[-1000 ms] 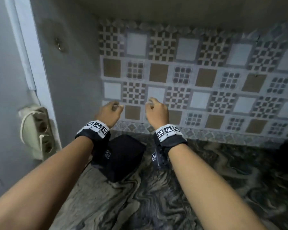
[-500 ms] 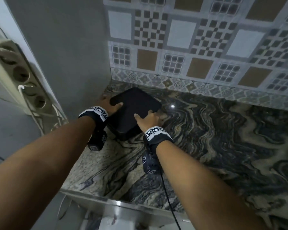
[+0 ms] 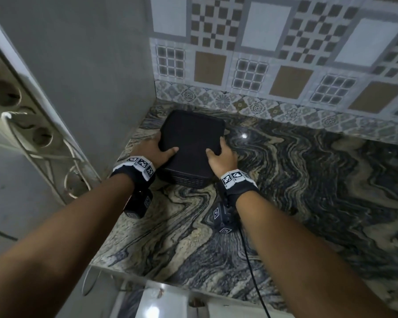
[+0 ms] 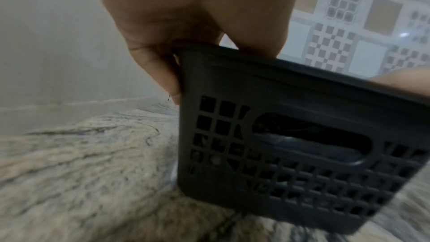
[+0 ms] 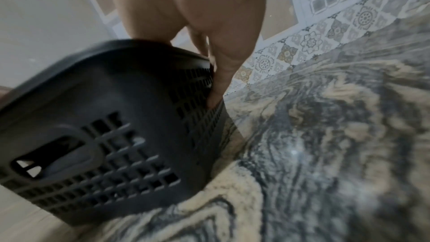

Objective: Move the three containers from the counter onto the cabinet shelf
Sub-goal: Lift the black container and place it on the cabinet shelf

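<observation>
step: two-hand pickup of one lidded container off the counter, shelf placement not yet done
container: black lidded basket, lattice walls with a slot handle on the near end, sits in the back-left corner of the marble counter, close to the grey side wall and the tiled backsplash
left hand: left hand grasps the basket's left side, thumb on the lid, fingers down the wall (left wrist view confirms)
right hand: right hand grasps the right side, thumb on the lid edge, fingers pressed on the lattice wall
contact: basket base looks on or only just off the counter; wrist views are blurred, cannot tell which
other containers: only this one in view; other two and the cabinet shelf not visible
contents: something dark shows through the slot handle, can't identify
how to do it well: squeeze evenly from both sides, keep thumbs on the lid so it stays put, lift straight up and level before pulling away from the corner
risk: thin lattice walls may flex under squeeze; tight corner could catch the left knuckles on the wall; wrist cable trails over the counter edge, keep it from snagging
</observation>
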